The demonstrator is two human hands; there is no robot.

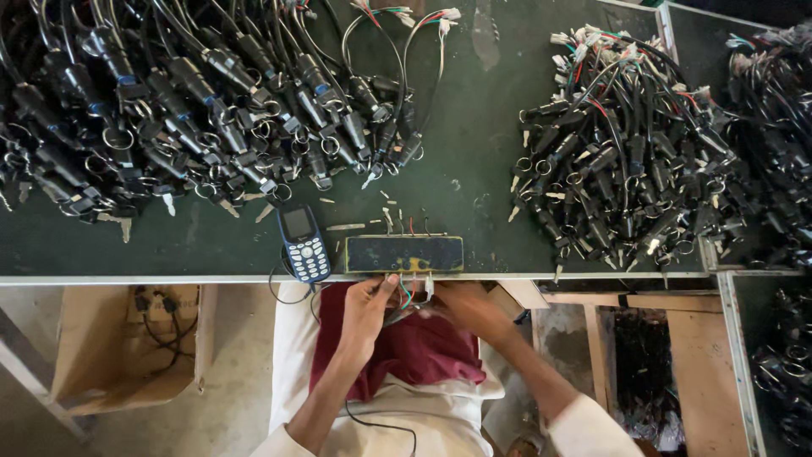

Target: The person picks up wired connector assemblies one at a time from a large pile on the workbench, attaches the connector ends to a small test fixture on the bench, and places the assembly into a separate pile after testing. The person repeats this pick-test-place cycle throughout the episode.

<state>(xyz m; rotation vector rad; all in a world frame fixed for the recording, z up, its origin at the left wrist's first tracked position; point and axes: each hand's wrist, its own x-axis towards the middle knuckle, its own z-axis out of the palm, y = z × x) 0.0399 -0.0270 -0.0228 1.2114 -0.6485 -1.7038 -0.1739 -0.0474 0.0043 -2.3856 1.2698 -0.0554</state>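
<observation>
My left hand and my right hand meet just below the table's front edge, over my lap with its dark red cloth. Both pinch thin red, green and black wires with a small white connector between the fingertips. Right above them, on the dark green table, lies a small worn rectangular block with short wire ends sticking up behind it. What hangs at the wires' other end is hidden by my hands.
A blue keypad phone lies left of the block, its cable trailing to my lap. Piles of black key-lock wire assemblies sit at back left, at right and far right. A cardboard box stands below left.
</observation>
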